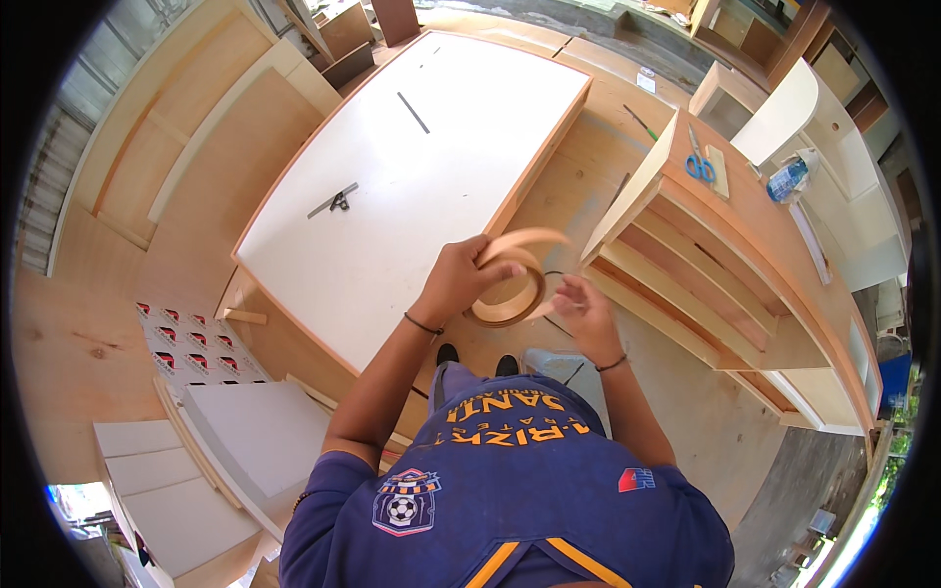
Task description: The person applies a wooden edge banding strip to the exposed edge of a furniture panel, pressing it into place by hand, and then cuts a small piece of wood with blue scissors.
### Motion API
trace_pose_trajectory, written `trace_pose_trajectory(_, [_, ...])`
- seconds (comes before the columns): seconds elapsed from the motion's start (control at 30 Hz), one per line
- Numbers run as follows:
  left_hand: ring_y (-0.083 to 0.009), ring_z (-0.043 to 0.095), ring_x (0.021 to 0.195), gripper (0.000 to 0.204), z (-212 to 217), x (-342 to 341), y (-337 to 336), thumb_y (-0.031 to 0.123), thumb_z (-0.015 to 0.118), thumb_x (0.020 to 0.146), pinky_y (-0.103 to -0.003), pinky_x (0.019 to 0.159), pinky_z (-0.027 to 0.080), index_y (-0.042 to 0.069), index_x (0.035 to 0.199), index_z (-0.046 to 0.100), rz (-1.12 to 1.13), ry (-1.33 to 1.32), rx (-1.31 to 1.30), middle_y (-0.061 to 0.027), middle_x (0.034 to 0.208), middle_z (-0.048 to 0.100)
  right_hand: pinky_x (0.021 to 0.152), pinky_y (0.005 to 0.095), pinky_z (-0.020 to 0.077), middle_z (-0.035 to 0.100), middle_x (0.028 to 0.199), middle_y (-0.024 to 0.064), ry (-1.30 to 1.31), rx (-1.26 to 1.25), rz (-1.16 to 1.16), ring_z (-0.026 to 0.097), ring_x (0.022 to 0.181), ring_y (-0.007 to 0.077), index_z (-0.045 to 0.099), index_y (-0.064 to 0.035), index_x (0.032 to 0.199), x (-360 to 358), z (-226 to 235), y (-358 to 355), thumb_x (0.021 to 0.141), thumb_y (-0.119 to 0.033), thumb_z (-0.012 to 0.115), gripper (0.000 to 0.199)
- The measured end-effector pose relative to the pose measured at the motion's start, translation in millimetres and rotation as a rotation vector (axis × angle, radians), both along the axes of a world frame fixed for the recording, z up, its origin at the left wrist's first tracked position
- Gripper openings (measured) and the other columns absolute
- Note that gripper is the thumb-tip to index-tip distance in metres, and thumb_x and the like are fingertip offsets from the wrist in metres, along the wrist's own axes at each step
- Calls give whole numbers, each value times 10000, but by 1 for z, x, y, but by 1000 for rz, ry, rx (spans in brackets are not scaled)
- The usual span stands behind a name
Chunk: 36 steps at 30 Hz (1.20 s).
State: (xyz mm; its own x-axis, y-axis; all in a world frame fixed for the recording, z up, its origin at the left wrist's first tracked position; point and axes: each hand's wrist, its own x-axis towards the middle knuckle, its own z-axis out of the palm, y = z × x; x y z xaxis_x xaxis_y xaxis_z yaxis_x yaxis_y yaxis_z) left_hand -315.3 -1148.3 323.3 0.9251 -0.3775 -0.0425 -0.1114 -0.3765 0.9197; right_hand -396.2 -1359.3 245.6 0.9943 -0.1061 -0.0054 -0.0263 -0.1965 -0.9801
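My left hand (459,278) is closed on a coiled roll of wood-coloured edge banding (536,288), its thumb reaching into the ring. A loose length of the banding bows out above the roll, smeared by motion. My right hand (588,316) is beside the roll, fingers curled together where a pale strip runs toward them; its very end is hard to make out. Below and to the left of the roll lies a large white panel (392,196) with wooden edges. A combination square (336,200) and a thin dark ruler (413,112) rest on it.
To the right stands a wooden cabinet (686,265) with open compartments; blue scissors (699,168) and a blue-labelled plastic bottle (787,180) are on top. Plywood sheets (225,167) lean at the left, with white boards (260,431) below. A pale blue stool (559,365) is near my feet.
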Motion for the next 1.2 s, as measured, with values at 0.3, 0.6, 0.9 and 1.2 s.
trace_pose_trajectory(0.3, [-81,496,492,351,25,-10,-19,342,592,868,-214,451,391,-6,865,636,-34,85,-431,-49,615,577,975,327,357,526,1174,116,-154,325,412,483,1122,192,472,-3,1194,-19,26,-4,772,-313,709,575])
trace_pose_trajectory(0.6, [-63,455,614,386,-9,-32,-62,328,326,987,-212,574,395,-8,969,515,223,176,-672,-7,674,489,905,403,440,560,981,83,-209,1042,-103,565,972,231,459,-44,1135,-28,19,22,841,-172,626,362])
trace_pose_trajectory(0.9, [-313,411,1195,464,-28,-48,-47,272,616,834,-421,980,333,-33,1155,476,-204,-652,187,-203,1216,458,719,354,514,455,672,-24,-148,1162,-563,519,643,109,506,-86,957,-14,35,-31,922,-289,508,207])
trace_pose_trajectory(1.2, [-172,575,968,413,-36,-39,-61,323,466,943,-304,813,471,24,1222,416,30,623,-684,-103,1123,527,696,348,540,479,695,0,95,978,-293,555,647,133,499,-70,966,-11,24,-17,912,-238,533,180])
